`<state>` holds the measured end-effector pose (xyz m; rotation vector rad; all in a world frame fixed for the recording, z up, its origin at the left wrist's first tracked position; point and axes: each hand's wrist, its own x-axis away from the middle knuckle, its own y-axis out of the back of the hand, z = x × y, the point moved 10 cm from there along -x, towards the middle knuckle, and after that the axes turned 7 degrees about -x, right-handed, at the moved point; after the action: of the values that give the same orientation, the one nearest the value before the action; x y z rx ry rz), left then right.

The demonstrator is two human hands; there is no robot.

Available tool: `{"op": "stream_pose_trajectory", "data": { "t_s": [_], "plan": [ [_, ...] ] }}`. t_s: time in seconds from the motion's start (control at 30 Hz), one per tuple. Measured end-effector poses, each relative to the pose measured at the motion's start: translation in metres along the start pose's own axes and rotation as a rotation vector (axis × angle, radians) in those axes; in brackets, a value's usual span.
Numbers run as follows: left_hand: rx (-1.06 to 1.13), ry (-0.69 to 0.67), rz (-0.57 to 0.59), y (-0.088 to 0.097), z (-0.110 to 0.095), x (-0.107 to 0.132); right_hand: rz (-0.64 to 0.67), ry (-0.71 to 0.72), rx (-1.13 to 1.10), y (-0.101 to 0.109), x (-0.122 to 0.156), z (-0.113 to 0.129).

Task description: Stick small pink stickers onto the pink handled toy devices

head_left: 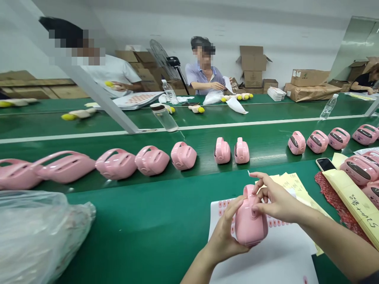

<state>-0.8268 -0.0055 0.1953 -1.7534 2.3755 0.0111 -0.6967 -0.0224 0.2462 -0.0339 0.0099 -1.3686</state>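
Note:
A pink plastic device with a loop handle (pixel 251 227) is held tilted above a white sticker sheet (pixel 233 272). My left hand (pixel 226 234) wraps round its left side and base, closed on it. Against the device's side near the handle, the thumb and bent fingers of my right hand (pixel 274 199) are closed. Its index finger sticks out, with a small white piece (pixel 249 172) at the tip. Rows of small pink-and-red stickers (pixel 278 223) show on the sheet, partly hidden by the device and my hands.
More pink devices (pixel 183 156) line the green belt (pixel 201 138). A clear plastic bag (pixel 35 236) lies at left. Yellow papers (pixel 288 183), a phone (pixel 325 163) and stacked devices (pixel 359 169) are at right. Co-workers (pixel 204 75) sit opposite, near bottles (pixel 329 106).

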Motion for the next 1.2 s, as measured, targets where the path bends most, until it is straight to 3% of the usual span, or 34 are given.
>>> {"op": "stream_pose_trajectory", "data": {
  "t_s": [0.27, 0.43, 0.5, 0.67, 0.87, 0.93, 1.03, 1.1, 1.2],
  "plan": [
    [-0.118, -0.121, 0.032, 0.000, -0.005, 0.001, -0.112, 0.049, -0.239, 0.005, 0.002, -0.016],
    [-0.448, -0.521, 0.187, -0.021, -0.025, 0.014, -0.156, 0.032, -0.354, 0.005, 0.005, -0.020],
    [-0.550, -0.606, 0.229, -0.027, -0.027, 0.018, -0.170, 0.032, -0.380, 0.005, 0.006, -0.020],
    [-0.629, -0.609, 0.253, -0.030, -0.027, 0.019, -0.138, 0.025, -0.386, 0.002, 0.006, -0.017],
    [-0.621, -0.626, 0.242, -0.031, -0.030, 0.021, -0.121, 0.107, -0.154, 0.002, 0.007, -0.011],
    [-0.623, -0.672, 0.239, -0.033, -0.035, 0.023, -0.148, 0.220, 0.031, 0.001, 0.013, -0.002],
    [-0.647, -0.724, 0.261, -0.038, -0.039, 0.026, -0.184, 0.499, 0.349, -0.007, 0.029, 0.021],
    [-0.662, -0.727, 0.268, -0.039, -0.040, 0.026, -0.145, 0.653, 0.484, -0.016, 0.039, 0.031],
    [-0.674, -0.727, 0.251, -0.038, -0.040, 0.025, -0.107, 0.682, 0.521, -0.010, 0.036, 0.028]
  ]
}}
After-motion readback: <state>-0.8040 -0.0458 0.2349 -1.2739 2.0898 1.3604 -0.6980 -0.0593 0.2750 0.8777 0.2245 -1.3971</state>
